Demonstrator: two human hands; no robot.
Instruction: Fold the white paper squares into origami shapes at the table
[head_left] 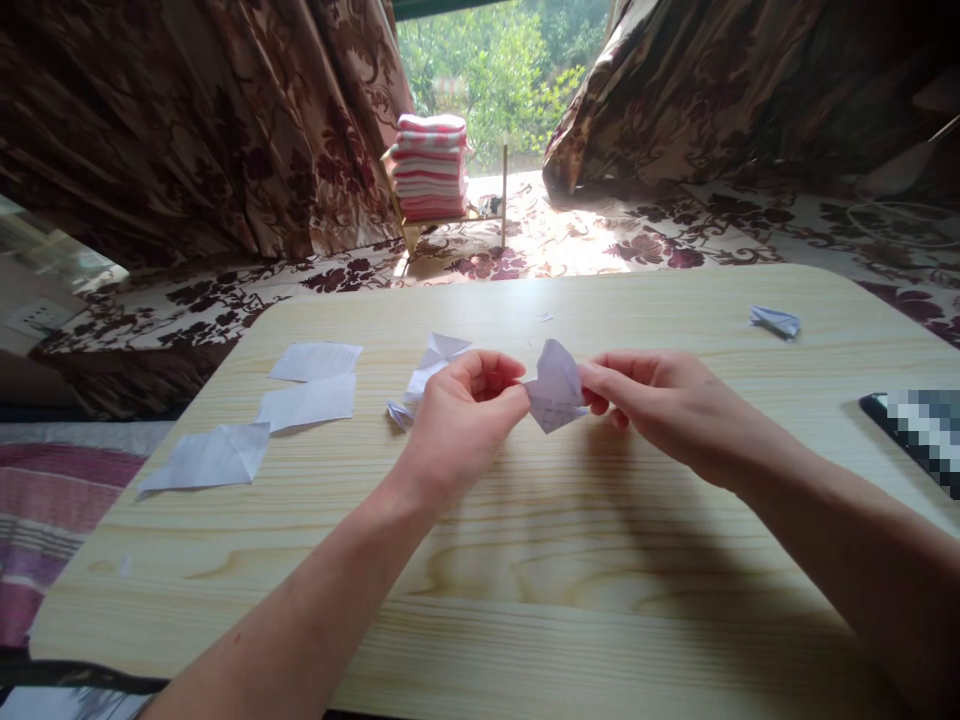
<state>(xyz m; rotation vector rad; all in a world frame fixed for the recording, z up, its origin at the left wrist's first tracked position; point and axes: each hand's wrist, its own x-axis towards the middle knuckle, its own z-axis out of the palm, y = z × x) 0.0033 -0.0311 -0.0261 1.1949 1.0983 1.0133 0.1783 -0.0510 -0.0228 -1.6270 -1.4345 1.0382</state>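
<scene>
A folded piece of white paper (555, 388) is held up over the middle of the wooden table (495, 640). My left hand (465, 420) pinches its left edge between thumb and fingertips. On the other side, the thumb and fingers of my right hand (660, 405) close on its right edge. Behind my left hand, partly covered by it, lies a creased white paper (435, 362). A small folded scrap (400, 414) rests just left of that hand.
Two flat paper pieces (315, 362) (307, 403) and a creased sheet (214, 457) lie at the left. A crumpled folded paper (776, 322) is at the back right, a dark-edged device (911, 435) at the right edge. Pink-and-white folded cloths (430, 170) stand beyond the table.
</scene>
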